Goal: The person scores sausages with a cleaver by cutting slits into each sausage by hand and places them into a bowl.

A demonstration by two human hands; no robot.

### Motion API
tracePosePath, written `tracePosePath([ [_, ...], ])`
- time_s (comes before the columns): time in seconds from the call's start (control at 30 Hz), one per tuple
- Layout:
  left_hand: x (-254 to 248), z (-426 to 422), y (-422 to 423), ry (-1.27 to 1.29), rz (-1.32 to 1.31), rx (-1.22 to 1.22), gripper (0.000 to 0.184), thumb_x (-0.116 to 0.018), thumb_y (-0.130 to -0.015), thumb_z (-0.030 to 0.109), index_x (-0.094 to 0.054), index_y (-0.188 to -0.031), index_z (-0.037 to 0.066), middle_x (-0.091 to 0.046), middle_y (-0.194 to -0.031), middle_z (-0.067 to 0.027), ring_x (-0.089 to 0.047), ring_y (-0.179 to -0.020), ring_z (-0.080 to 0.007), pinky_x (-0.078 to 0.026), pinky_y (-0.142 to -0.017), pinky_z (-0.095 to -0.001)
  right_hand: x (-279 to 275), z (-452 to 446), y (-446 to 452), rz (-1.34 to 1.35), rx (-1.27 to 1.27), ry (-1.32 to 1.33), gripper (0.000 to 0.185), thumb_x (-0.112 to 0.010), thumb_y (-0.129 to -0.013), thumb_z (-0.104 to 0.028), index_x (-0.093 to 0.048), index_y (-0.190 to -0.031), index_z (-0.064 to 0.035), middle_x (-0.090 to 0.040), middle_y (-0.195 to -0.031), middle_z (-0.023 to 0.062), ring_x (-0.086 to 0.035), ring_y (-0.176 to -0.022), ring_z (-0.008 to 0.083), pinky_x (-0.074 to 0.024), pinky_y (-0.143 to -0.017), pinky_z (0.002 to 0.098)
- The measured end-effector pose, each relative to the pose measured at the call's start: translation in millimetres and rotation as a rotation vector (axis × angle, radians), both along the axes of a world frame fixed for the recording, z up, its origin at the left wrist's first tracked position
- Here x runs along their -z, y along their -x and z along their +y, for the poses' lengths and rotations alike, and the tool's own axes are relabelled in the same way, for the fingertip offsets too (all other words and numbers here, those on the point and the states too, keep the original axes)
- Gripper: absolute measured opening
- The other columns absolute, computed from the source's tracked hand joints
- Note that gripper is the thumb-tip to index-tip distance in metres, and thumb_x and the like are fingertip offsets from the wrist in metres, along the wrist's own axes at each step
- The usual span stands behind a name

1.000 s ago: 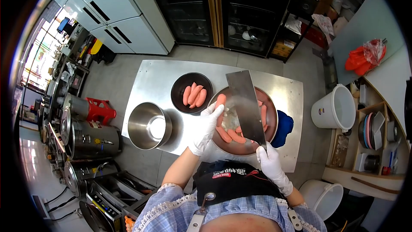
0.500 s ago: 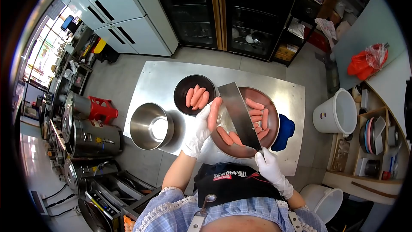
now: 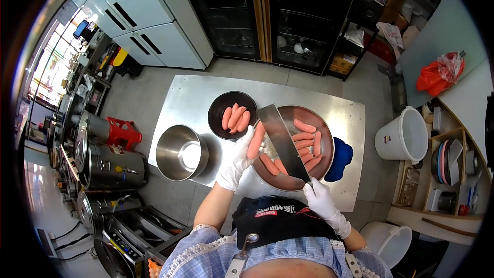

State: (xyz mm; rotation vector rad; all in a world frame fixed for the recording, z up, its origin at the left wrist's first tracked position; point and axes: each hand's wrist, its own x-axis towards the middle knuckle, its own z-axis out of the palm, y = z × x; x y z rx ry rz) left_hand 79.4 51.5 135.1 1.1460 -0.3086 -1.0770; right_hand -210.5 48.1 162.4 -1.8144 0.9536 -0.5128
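My left hand (image 3: 236,159), in a white glove, grips a pink sausage (image 3: 256,140) held upright above the left rim of a wide metal pan (image 3: 267,179). My gloved right hand (image 3: 320,200) is closed on the handle of a broad-bladed knife (image 3: 283,141). The blade slants across the pan, its far end close beside the held sausage; whether they touch I cannot tell. Several sausages (image 3: 304,128) lie in the pan, some partly hidden by the blade. Beyond my left hand, a dark bowl (image 3: 215,123) holds several more.
A deep steel pot (image 3: 163,154) stands on the left of the steel table (image 3: 288,93). A blue cloth (image 3: 340,159) lies against the pan's right side. White buckets (image 3: 393,139) stand right of the table, and large steel pots (image 3: 121,167) to the left.
The knife's far end has shifted slightly left and down, nearer the held sausage. Both hands have moved a little; their holds are unchanged.
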Motion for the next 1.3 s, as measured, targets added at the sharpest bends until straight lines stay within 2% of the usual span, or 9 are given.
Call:
tracePosePath([
  [0.4,-1,12,15,-0.074,0.024,0.078,0.027,-0.058,-0.095,0.028,-0.061,-0.102,0.002,-0.064,-0.085,-0.0077,-0.060,-0.069,-0.0160,-0.048,-0.059,-0.0272,1,2,-7,0.038,-0.007,0.097,0.016,-0.053,-0.093,-0.013,-0.054,-0.090,0.0020,-0.058,-0.073,0.0251,-0.058,-0.070,0.0451,-0.0439,-0.059,0.0496],
  [0.5,9,17,17,-0.143,0.171,0.238,0.027,-0.058,-0.095,0.028,-0.061,-0.100,0.002,-0.064,-0.082,-0.0078,-0.061,-0.066,-0.0161,-0.048,-0.057,-0.0272,3,-1,-12,-0.023,0.008,0.042,0.015,-0.053,-0.093,-0.013,-0.053,-0.090,0.0026,-0.058,-0.073,0.0251,-0.058,-0.070,0.0451,-0.0438,-0.059,0.0490],
  [0.6,17,15,13,-0.062,0.375,0.260,0.027,-0.056,-0.096,0.028,-0.062,-0.097,0.001,-0.063,-0.081,-0.0079,-0.059,-0.066,-0.0158,-0.047,-0.056,-0.0272,-8,0,-14,-0.002,0.002,0.056,0.015,-0.053,-0.093,-0.012,-0.053,-0.090,0.0031,-0.058,-0.073,0.0248,-0.058,-0.070,0.0446,-0.0439,-0.060,0.0479],
  [0.67,14,15,13,-0.115,0.004,0.336,0.030,-0.052,-0.099,0.028,-0.065,-0.106,0.003,-0.065,-0.085,-0.0041,-0.060,-0.071,-0.0123,-0.046,-0.065,-0.0254,-4,1,-12,0.003,0.003,0.038,0.015,-0.053,-0.093,-0.011,-0.053,-0.090,0.0032,-0.058,-0.073,0.0245,-0.058,-0.071,0.0442,-0.0442,-0.060,0.0471],
  [0.8,4,18,18,-0.145,0.126,0.389,0.033,-0.051,-0.099,0.030,-0.066,-0.105,0.002,-0.065,-0.080,-0.0041,-0.059,-0.069,-0.0123,-0.045,-0.067,-0.0253,-3,0,-12,-0.014,0.033,0.009,0.013,-0.053,-0.092,-0.010,-0.053,-0.090,0.0031,-0.058,-0.073,0.0236,-0.059,-0.071,0.0432,-0.0451,-0.061,0.0452],
  [1.1,-14,10,23,-0.141,0.016,0.345,0.032,-0.048,-0.100,0.028,-0.064,-0.107,0.002,-0.064,-0.080,-0.0040,-0.059,-0.070,-0.0120,-0.046,-0.067,-0.0251,-5,0,-12,-0.023,0.071,-0.007,0.011,-0.053,-0.092,-0.008,-0.054,-0.091,0.0028,-0.058,-0.073,0.0221,-0.059,-0.070,0.0415,-0.0451,-0.060,0.0442],
  [1.2,-25,2,26,-0.193,0.179,0.257,0.029,-0.047,-0.101,0.026,-0.063,-0.110,0.003,-0.065,-0.086,-0.0040,-0.059,-0.072,-0.0118,-0.047,-0.067,-0.0258,-14,2,-8,0.000,0.064,0.004,0.011,-0.054,-0.092,-0.009,-0.055,-0.092,0.0025,-0.058,-0.072,0.0219,-0.059,-0.069,0.0409,-0.0450,-0.060,0.0444],
  [1.23,-48,2,32,-0.176,-0.022,0.187,0.028,-0.048,-0.100,0.026,-0.063,-0.110,0.004,-0.064,-0.088,-0.0040,-0.059,-0.074,-0.0120,-0.048,-0.067,-0.0267,-12,3,-5,0.002,0.067,0.004,0.011,-0.054,-0.092,-0.009,-0.055,-0.092,0.0025,-0.058,-0.072,0.0219,-0.059,-0.069,0.0409,-0.0450,-0.060,0.0444],
  [1.3,-58,1,35,-0.158,-0.221,0.117,0.028,-0.048,-0.100,0.026,-0.063,-0.110,0.005,-0.064,-0.090,-0.0039,-0.059,-0.075,-0.0122,-0.048,-0.066,-0.0275,-7,4,0,0.032,0.023,0.029,0.013,-0.055,-0.092,-0.010,-0.056,-0.095,0.0017,-0.058,-0.072,0.0214,-0.059,-0.067,0.0405,-0.0449,-0.058,0.0450],
])
